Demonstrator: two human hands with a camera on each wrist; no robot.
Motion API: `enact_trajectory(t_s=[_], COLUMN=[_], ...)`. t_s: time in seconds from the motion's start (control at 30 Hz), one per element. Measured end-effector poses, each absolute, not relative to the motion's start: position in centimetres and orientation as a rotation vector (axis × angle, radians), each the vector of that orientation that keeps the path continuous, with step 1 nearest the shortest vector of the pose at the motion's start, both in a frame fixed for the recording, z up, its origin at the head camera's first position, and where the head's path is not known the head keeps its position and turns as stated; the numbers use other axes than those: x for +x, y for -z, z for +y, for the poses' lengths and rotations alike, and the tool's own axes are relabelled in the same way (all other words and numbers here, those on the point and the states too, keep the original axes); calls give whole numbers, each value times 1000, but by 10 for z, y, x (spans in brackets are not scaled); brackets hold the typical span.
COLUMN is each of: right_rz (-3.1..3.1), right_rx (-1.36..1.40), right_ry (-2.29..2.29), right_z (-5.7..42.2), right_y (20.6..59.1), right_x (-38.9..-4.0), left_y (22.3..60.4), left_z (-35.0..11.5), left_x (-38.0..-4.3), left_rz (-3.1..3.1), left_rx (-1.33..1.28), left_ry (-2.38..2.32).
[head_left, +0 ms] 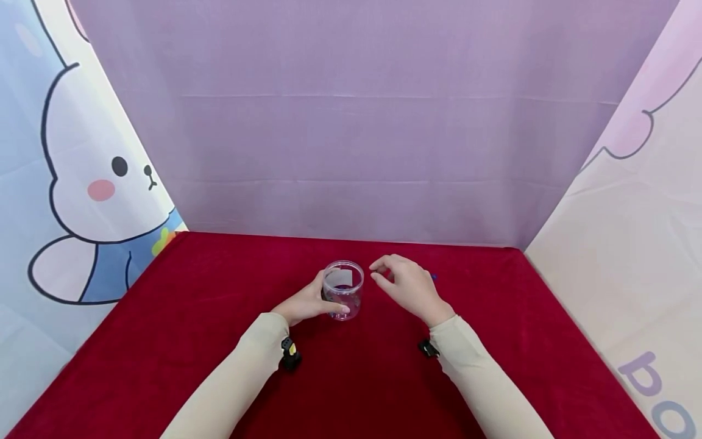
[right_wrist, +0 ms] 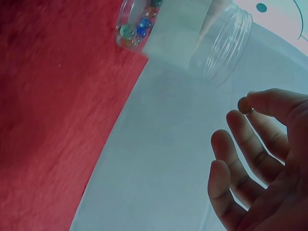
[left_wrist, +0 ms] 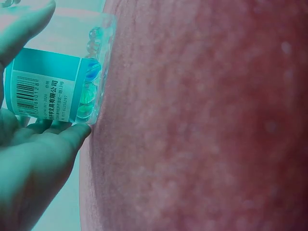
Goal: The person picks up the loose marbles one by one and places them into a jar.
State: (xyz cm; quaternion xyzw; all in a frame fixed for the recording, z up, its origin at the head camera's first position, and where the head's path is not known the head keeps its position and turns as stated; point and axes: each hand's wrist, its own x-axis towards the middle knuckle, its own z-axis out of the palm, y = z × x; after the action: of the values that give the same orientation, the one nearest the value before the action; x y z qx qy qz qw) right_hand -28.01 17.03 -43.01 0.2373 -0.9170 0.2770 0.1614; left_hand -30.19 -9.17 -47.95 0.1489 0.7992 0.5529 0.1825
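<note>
A clear plastic jar (head_left: 351,297) without a lid stands at the middle of the table, and my left hand (head_left: 307,303) grips it round the side. A label with a barcode (left_wrist: 26,94) wraps the jar in the left wrist view. Several glass marbles (right_wrist: 127,32), green, blue and amber, lie at the jar's bottom. My right hand (head_left: 408,288) is just right of the jar's rim, apart from it. Between its thumb and index fingertip it pinches a small brownish marble (right_wrist: 245,106); the other fingers are loosely bent.
A red cloth (head_left: 351,390) covers the table. Just behind my right hand lies a small blue object (head_left: 434,276), mostly hidden. A purple curtain (head_left: 351,140) hangs at the back, with printed cloths (head_left: 99,158) at either side.
</note>
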Motion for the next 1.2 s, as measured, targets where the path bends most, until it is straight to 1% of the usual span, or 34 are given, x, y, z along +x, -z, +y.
enact_trajectory(t_s=[0.6,1.2], right_rz=[-2522,-2613], right_rx=[806,806], right_ry=[-852,-796], right_z=[144,142], right_y=[427,430], right_x=[-278,-277], left_y=[477,477], left_z=[-91,-88], left_x=[-301,-301], left_rz=[2243,2239], left_rx=[414,430], left_ry=[-1579,-1566])
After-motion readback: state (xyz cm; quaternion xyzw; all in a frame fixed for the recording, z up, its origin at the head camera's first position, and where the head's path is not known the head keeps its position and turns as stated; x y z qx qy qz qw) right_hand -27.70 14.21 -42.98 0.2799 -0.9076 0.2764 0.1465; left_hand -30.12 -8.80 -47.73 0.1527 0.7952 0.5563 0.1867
